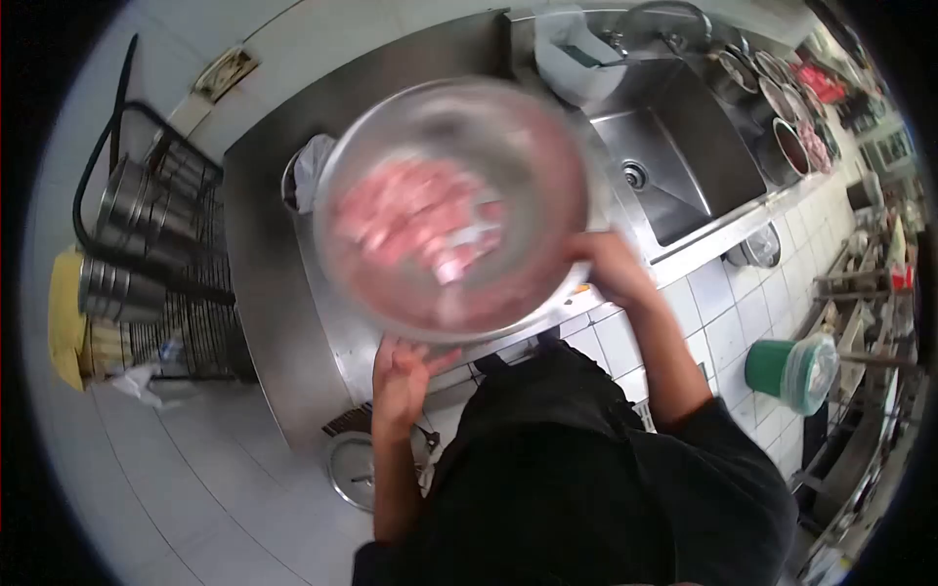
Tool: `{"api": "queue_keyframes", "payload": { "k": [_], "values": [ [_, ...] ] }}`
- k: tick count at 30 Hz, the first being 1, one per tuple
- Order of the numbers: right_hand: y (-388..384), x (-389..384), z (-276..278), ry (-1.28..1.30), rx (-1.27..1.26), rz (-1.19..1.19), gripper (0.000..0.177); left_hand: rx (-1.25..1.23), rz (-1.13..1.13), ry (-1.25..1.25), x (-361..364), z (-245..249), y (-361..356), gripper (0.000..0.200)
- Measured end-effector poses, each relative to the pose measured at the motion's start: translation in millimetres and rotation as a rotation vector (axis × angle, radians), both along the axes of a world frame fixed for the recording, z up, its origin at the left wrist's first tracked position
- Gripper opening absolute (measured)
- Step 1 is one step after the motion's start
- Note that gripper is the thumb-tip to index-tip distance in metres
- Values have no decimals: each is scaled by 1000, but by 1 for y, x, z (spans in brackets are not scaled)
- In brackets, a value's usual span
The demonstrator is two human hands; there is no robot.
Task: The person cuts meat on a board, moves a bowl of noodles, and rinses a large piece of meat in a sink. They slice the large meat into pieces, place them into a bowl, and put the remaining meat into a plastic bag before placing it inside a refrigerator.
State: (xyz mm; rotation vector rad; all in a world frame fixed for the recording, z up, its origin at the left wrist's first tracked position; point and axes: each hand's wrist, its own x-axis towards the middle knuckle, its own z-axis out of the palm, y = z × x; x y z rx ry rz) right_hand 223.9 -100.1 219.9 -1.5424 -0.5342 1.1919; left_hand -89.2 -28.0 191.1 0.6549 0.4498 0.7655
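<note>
A large round metal bowl [543,210], blurred by motion, is held over the front of the steel counter, its inside facing me. Pieces of pink raw meat [415,207] lie in its left and middle part, with a pale, shiny patch near the lower edge of the pile. My right hand [614,268] is closed on the bowl's right rim, the fingertips partly hidden by blur. At the lower left edge my left hand [403,376] supports the bowl, some of its fingers hidden by the rim.
The steel counter [269,254] has a sink [674,156] on the right, with a white plastic container [576,59] behind. Several metal pots [787,146] stand beyond the sink. A wire rack [195,322] holds pots at left. A green bucket [772,369] is at right.
</note>
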Motion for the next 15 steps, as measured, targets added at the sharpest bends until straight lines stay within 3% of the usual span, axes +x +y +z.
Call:
{"api": "queue_keyframes", "payload": {
  "k": [1,2,3,4,5,7,9,10,13,15],
  "values": [
    [-28,22,18,65,-154,-192,16,72,-10,144,10,0,5,66],
    [-68,63,-10,121,46,-224,17,130,-6,309,13,1,12,79],
    [-101,95,-10,71,-50,-344,25,215,16,553,17,-8,23,83],
    [-106,94,46,360,-17,-474,40,268,97,817,10,-27,28,87],
    [-127,120,32,209,-45,-567,51,252,163,906,5,-50,30,86],
    [-160,188,-19,164,50,-640,43,246,278,1054,6,-95,35,86],
    [-159,239,-61,119,-23,-752,37,240,276,1151,18,-116,36,82],
    [-157,261,-81,94,-57,-812,34,239,271,1198,27,-121,35,81],
    [-133,319,-139,17,-97,-843,30,559,385,1415,59,-126,28,78],
    [-128,377,-208,144,46,-697,29,590,409,1461,75,-124,25,86]
  ]
}}
